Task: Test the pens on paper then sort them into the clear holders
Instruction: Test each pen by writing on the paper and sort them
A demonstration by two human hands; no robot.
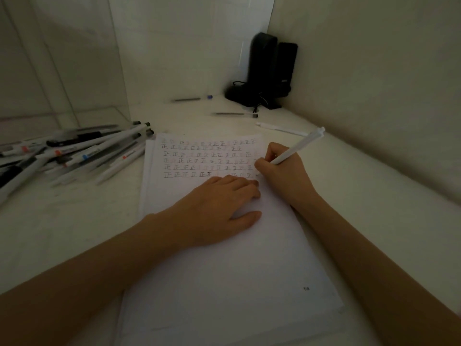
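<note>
paper [224, 270] at 6 o'clock, left hand [219, 206] flat on it, press so nothing slides | right hand [282, 176] at 1 o'clock grips white pen [296, 148] at last row's end, go light imo | pen pile [74, 151] at 10 o'clock

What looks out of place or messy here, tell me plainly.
The pen pile at left lies crisscrossed in a loose heap; three stray pens lie scattered near the black speakers. Nothing looks spilled or damaged.
</note>
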